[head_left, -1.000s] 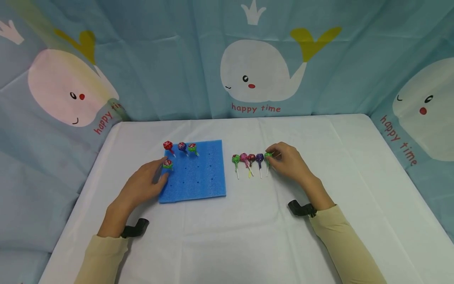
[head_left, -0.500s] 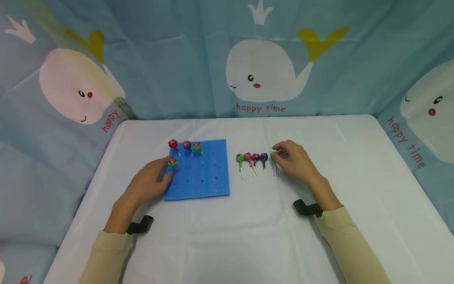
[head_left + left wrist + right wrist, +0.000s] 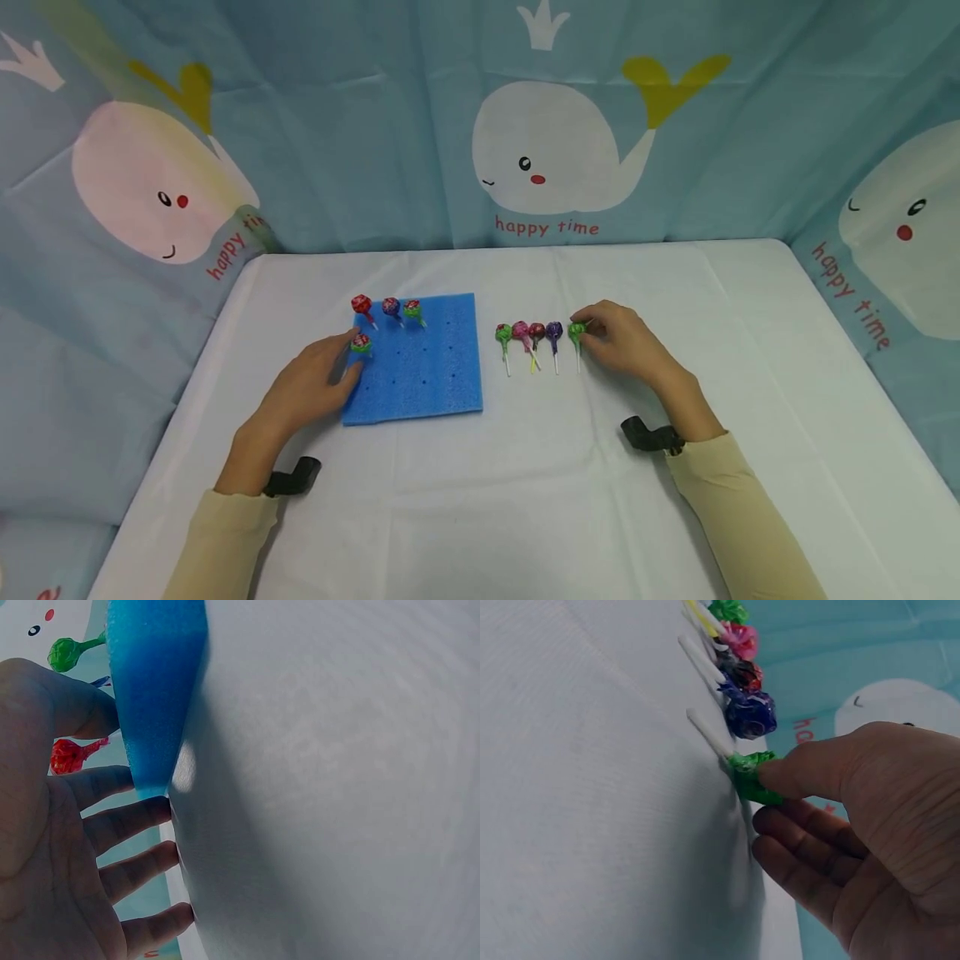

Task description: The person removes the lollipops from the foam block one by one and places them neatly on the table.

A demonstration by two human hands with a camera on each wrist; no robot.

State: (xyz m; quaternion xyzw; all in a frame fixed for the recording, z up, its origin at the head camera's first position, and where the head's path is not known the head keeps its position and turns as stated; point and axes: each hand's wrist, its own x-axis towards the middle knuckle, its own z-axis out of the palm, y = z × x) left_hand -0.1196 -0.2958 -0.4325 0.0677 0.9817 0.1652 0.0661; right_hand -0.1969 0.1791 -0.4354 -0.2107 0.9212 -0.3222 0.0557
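Observation:
In the head view my right hand (image 3: 617, 337) is at the right end of a row of lollipops, its thumb and fingertips pinching the head of a green lollipop (image 3: 576, 332). The right wrist view shows the thumb over its green wrapper (image 3: 751, 776), with the white stick (image 3: 707, 731) pointing away. Beside it lies a purple lollipop (image 3: 554, 332). My left hand (image 3: 307, 382) rests at the left edge of a blue foam board (image 3: 420, 396), its fingers extended and touching the edge and tabletop. A red-and-green lollipop (image 3: 362, 344) stands in the board close to these fingertips.
Along the board's back edge stand red (image 3: 362, 304), purple (image 3: 391, 307) and green (image 3: 413, 310) lollipops. Small holes dot the board. Green (image 3: 503, 333), pink (image 3: 521, 332) and dark red (image 3: 537, 332) lollipops lie on the white table (image 3: 480, 508). A whale-print curtain (image 3: 405, 183) hangs behind.
The green lollipop under my right hand has shifted slightly right, away from the purple one, and more of its head shows. My left hand stays at the board's edge. The head view shifts slightly.

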